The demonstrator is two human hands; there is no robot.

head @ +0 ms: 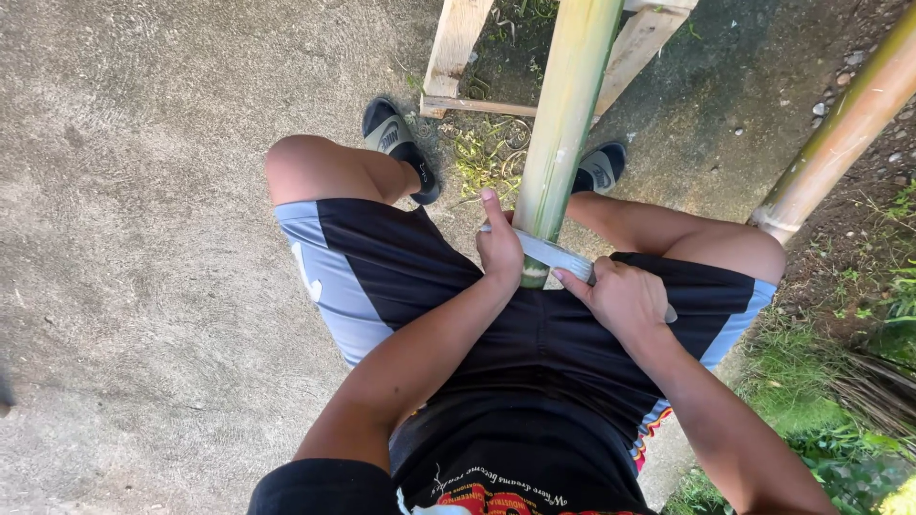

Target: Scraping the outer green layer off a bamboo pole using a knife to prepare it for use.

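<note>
Both hands — left, right — grip blade across bamboo pole.

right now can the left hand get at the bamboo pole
Probably yes: the left hand already rests against the near end of the pole, beside the blade the right hand holds, with nothing between them.

Sunlit rough concrete ground, a wooden frame ahead, grass at the right edge
</note>
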